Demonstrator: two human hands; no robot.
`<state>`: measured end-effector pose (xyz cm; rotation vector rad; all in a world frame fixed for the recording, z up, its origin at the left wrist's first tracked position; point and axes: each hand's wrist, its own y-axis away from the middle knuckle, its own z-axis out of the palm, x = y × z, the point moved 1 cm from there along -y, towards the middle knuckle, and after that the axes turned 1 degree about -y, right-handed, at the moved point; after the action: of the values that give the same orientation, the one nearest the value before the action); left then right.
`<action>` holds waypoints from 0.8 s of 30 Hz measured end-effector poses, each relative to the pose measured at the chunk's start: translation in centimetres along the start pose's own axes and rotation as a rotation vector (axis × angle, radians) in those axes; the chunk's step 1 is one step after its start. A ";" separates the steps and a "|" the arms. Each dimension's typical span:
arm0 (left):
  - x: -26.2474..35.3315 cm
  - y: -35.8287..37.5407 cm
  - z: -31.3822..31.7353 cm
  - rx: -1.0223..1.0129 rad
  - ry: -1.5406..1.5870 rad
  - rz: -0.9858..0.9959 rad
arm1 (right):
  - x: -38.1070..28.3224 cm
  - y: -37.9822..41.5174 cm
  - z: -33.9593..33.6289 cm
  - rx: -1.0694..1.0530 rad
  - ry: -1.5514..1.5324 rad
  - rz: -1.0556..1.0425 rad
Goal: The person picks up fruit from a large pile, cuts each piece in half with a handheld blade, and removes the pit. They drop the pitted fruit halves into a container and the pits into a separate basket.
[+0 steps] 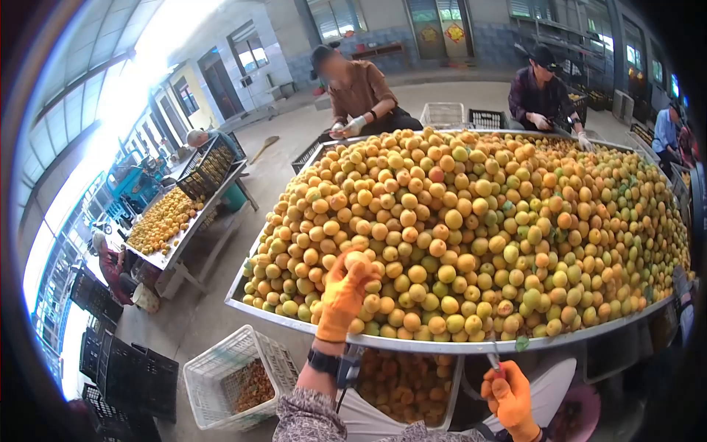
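My left hand, in an orange glove, is raised over the near left part of a large heap of apricots. Its fingers are closed around one yellow-orange apricot. At the near edge of the metal-rimmed table, my right hand, also gloved in orange, grips a small knife. The knife's short blade points up toward the rim, and its reddish handle is mostly hidden in my fingers.
Below the rim stands a crate of apricot pieces. Left of it is a white crate; a pink basin sits at right. Two people work across the heap. Black crates and another fruit table are farther left.
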<state>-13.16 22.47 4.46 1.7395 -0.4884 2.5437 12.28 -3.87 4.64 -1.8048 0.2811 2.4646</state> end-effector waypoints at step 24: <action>1.1 16.6 9.9 -0.263 -0.600 0.111 | -0.4 3.4 0.7 -0.280 0.301 0.046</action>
<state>-7.82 3.82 4.72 2.3916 -0.9060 1.8536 11.17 -7.01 5.60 -2.3104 -0.0103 2.3525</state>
